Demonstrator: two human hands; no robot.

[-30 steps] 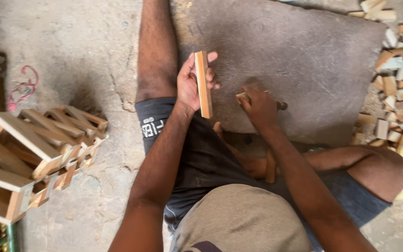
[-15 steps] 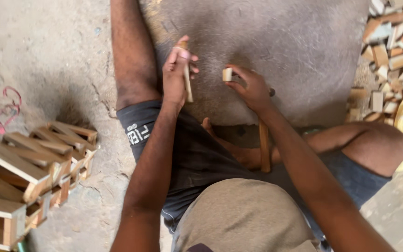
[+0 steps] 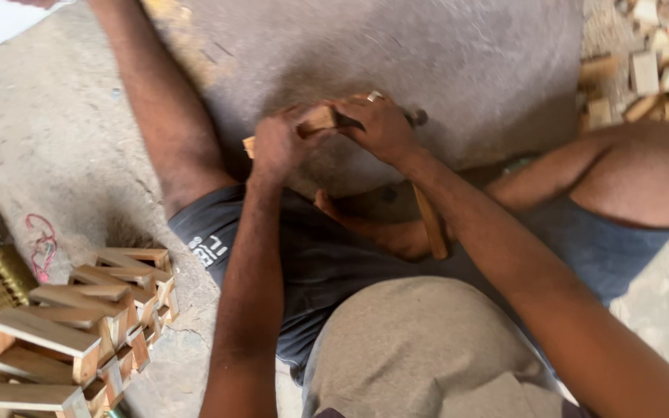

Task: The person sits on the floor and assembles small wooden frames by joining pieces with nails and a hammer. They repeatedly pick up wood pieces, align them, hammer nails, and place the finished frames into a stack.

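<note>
Wooden strip (image 3: pixel 315 122) is gripped between both hands above a grey stone slab (image 3: pixel 466 54). It is clasped by the curled fingers of the left hand (image 3: pixel 279 143) at its near end, while the right hand (image 3: pixel 381 124) is closed over its far end. Assembled wooden frames (image 3: pixel 71 333) are stacked at left, and wood offcuts (image 3: pixel 648 70) are scattered at right.

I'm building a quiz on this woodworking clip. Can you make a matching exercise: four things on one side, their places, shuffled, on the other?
Things:
1. wooden frames
2. wood offcuts
3. wooden piece
4. wooden stick

Places:
A. between the left hand and right hand
B. stacked at lower left
C. lying on the person's lap
D. heaped at upper right

Pairs: 1-B, 2-D, 3-A, 4-C
</note>
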